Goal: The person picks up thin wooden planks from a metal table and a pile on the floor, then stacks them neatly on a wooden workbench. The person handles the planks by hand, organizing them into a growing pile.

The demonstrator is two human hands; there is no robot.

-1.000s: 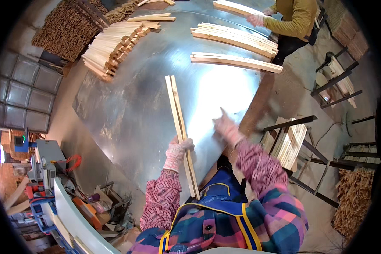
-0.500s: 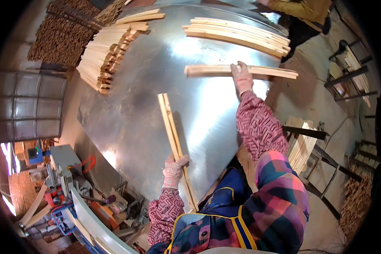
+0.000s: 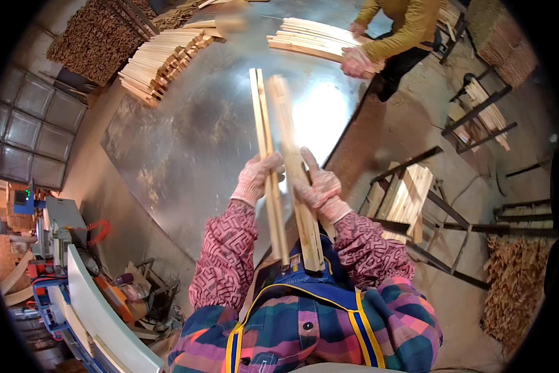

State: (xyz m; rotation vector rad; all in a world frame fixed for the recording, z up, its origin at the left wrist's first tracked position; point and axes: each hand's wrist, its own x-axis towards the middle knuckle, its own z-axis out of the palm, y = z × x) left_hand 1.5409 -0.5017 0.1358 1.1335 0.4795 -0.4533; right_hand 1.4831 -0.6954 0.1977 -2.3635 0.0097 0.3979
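Observation:
My left hand (image 3: 258, 176), in a pale work glove, is closed round a pair of narrow wooden strips (image 3: 260, 115) held lengthwise away from me. Just to the right, a second, broader bundle of wooden strips (image 3: 287, 127) stands nearly parallel, its far end smeared by motion. My gloved right hand (image 3: 320, 188) grips that bundle from its right side, with one finger pointing up along it. The two bundles are close together but apart at their far ends. Their near ends reach toward my blue apron (image 3: 310, 280), over the near edge of the metal-topped table (image 3: 186, 143).
A stack of wooden strips (image 3: 161, 65) lies at the table's far left. Across the table, a co-worker in a mustard top (image 3: 410, 31) has both hands at another row of strips (image 3: 310, 37). A metal rack (image 3: 441, 205) with wood stands at right; a machine (image 3: 65, 224) is at left.
My right hand has brought its strips from the far right of the table to beside the left hand's pair. The left hand has lifted forward. The co-worker's hands have come onto the far row.

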